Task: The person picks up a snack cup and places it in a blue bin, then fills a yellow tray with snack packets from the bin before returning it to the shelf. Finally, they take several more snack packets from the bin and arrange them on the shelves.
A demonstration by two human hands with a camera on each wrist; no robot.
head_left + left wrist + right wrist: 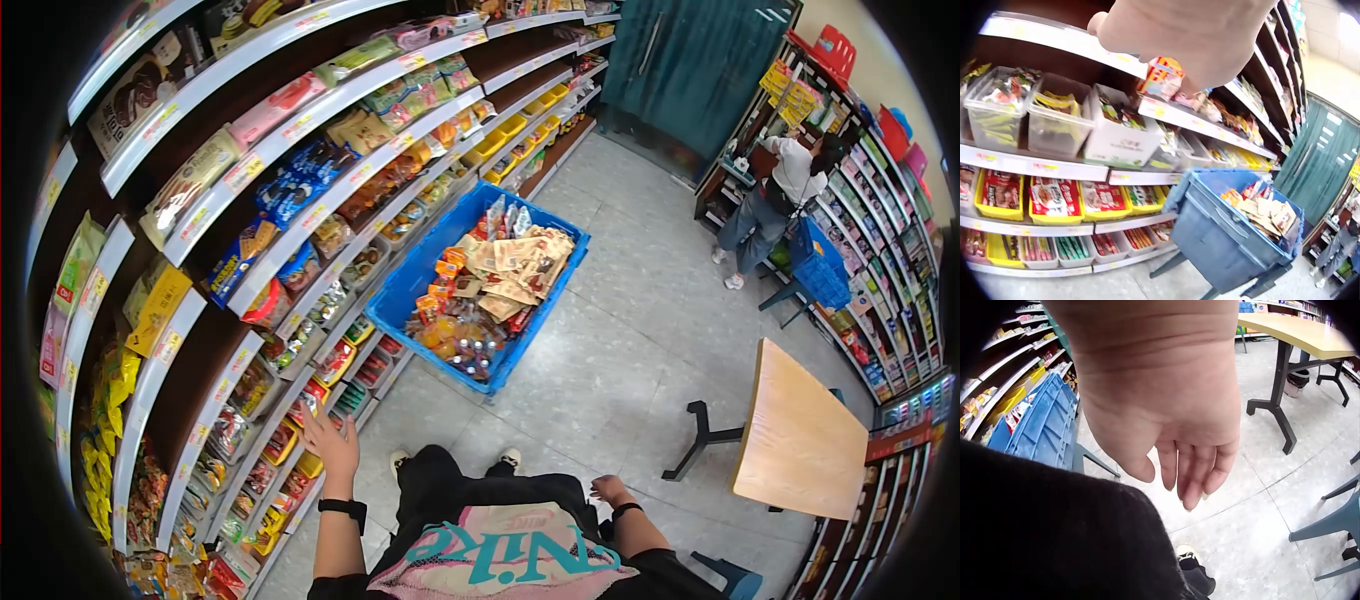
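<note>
My left hand [331, 446] is raised beside the lower shelves with its fingers spread, in front of yellow trays of red packets [1055, 197]. In the left wrist view the hand [1179, 44] covers part of an upper shelf; whether a fingertip touches anything there cannot be told. My right hand [611, 490] hangs by my side, and in the right wrist view that hand [1179, 437] has loose, empty fingers. A blue crate [413, 345] stands ahead, holding beige packets [520, 262], small orange packets and bagged items.
Snack shelves [215, 420] curve along the left. A wooden-topped table [800, 430] stands at the right on dark legs, with a blue stool [728, 578] near it. Farther back, a person [790, 180] faces other shelves beside a blue basket [818, 262]. A teal curtain [665, 75] hangs behind.
</note>
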